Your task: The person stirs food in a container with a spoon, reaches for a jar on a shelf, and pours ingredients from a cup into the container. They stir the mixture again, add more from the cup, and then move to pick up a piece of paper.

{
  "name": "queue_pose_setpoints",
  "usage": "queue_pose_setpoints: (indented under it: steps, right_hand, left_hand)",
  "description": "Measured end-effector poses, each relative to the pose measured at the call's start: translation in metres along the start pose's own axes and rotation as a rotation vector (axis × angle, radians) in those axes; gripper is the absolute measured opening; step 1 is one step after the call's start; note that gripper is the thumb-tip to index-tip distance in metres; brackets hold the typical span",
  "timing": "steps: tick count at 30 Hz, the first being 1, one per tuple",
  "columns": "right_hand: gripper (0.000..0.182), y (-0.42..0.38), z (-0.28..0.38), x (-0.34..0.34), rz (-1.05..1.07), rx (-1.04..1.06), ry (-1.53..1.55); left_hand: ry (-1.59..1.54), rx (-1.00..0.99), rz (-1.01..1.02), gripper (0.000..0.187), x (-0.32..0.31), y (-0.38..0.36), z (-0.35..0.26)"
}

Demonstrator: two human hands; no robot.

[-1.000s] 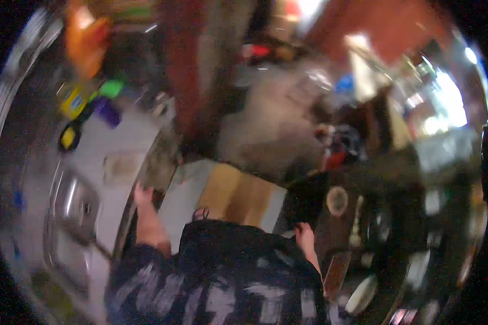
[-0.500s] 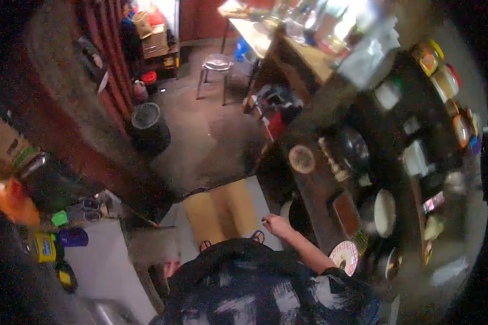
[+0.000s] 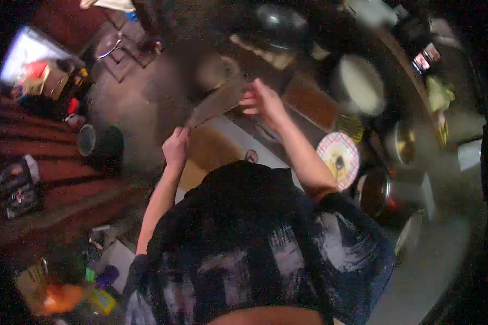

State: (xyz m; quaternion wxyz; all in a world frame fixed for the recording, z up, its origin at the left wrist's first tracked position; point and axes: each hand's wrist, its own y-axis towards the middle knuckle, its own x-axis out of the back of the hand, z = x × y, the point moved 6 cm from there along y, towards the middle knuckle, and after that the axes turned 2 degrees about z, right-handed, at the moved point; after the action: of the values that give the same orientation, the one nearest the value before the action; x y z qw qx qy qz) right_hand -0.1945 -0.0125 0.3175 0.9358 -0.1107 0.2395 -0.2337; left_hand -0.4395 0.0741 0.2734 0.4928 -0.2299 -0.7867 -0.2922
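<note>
My left hand (image 3: 176, 147) is closed in front of my body, around the near end of a flat, grey-brown rectangular piece (image 3: 218, 102). This piece slants up to the right; blur hides what kind of thing it is. My right hand (image 3: 263, 105) is raised over the counter's edge with its fingers apart, close to the far end of the piece. Below the right forearm lies a plate (image 3: 337, 154) with a red-and-white checked rim and a spoon on it. A brown rectangular tray or board (image 3: 312, 101) sits just right of my right hand.
On the dark counter stand a wok (image 3: 279, 24), a pale bowl (image 3: 360, 85) and a dark pot (image 3: 374, 193). Green leaves (image 3: 439, 93) lie at the far right. A dark bucket (image 3: 100, 143) and a stool (image 3: 111, 47) stand on the floor to the left.
The view has swung right toward the counter. My left hand has come up from beside the body with the flat piece, and my right hand has risen and spread its fingers.
</note>
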Motion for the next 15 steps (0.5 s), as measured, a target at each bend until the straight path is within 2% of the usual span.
queue_pose_setpoints:
  steps: [2, 4, 5, 8, 11, 13, 14, 15]
  right_hand:
    - [0.042, 0.008, 0.018, 0.059, -0.071, 0.045, -0.017]
    - [0.036, 0.004, 0.032, 0.115, -0.183, 0.018, -0.147]
    - [0.029, 0.0, 0.035, 0.143, -0.273, -0.014, -0.057]
    - [0.025, -0.01, 0.038, 0.213, -0.412, 0.056, -0.04]
    - [0.028, -0.019, 0.021, 0.278, -0.514, 0.108, -0.017]
    - [0.029, -0.025, 0.004, 0.312, -0.582, 0.149, 0.001]
    - [0.03, -0.028, -0.001, 0.323, -0.58, 0.195, 0.02]
    - [0.031, -0.03, -0.004, 0.335, -0.578, 0.244, 0.037]
  left_hand:
    - [0.103, -0.076, 0.04, 0.022, -0.022, 0.044, -0.041]
    - [0.164, -0.326, 0.041, 0.021, -0.046, 0.08, -0.089]
    - [0.156, -0.352, 0.051, 0.021, -0.064, 0.095, -0.109]
    - [0.055, -0.532, -0.01, 0.024, -0.098, 0.128, -0.159]
    - [0.093, -0.622, 0.127, 0.026, -0.139, 0.154, -0.198]
    - [0.011, -0.813, 0.221, 0.032, -0.161, 0.159, -0.224]
    - [0.005, -0.84, 0.234, 0.032, -0.171, 0.162, -0.231]
    - [-0.052, -0.786, 0.296, 0.04, -0.182, 0.169, -0.236]
